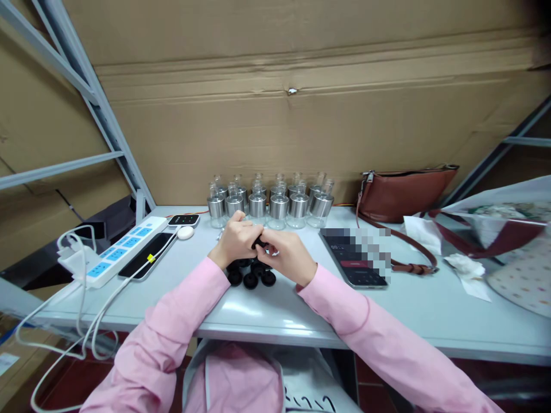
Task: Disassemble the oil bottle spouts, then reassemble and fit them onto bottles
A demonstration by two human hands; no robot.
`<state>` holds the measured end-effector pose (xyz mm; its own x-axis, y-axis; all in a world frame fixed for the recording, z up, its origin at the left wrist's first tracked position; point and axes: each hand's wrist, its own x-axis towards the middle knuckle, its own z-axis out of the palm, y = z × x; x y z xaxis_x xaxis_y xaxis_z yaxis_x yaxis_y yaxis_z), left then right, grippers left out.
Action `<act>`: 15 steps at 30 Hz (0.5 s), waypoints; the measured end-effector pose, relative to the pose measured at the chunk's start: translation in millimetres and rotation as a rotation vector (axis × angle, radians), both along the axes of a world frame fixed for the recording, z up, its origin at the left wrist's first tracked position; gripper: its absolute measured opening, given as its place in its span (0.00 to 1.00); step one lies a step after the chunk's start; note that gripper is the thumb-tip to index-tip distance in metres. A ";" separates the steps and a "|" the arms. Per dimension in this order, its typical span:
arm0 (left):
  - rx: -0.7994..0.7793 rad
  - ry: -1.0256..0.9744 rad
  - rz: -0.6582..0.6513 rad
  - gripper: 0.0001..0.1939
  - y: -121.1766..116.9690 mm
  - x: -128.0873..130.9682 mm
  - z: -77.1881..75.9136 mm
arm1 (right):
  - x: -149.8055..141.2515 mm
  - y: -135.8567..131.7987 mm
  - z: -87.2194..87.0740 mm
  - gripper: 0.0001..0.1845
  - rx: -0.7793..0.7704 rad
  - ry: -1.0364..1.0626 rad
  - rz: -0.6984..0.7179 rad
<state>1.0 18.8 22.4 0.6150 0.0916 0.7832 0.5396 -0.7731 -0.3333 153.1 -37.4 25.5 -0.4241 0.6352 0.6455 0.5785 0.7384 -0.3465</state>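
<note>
left grip (237, 240), right grip (289, 255) | black piece (258, 242) held between | glass bottles (279, 206) behind, two rows

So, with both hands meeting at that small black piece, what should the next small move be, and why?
Probably steady the small black piece with the left hand and adjust it with the right hand: both hands meet on it, while other black pieces lie on the table below.
</note>
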 end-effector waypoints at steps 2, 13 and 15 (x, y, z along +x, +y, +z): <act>-0.024 0.005 0.024 0.11 -1.6 -2.3 0.4 | -0.9 -0.1 1.4 0.07 0.115 -0.089 0.004; 0.007 -0.048 0.143 0.07 -10.6 5.5 1.7 | 5.8 -0.7 -5.5 0.10 -0.182 0.232 -0.068; 0.009 -0.073 0.162 0.07 -12.0 6.7 0.9 | 5.1 -0.2 -4.8 0.13 -0.248 0.284 -0.087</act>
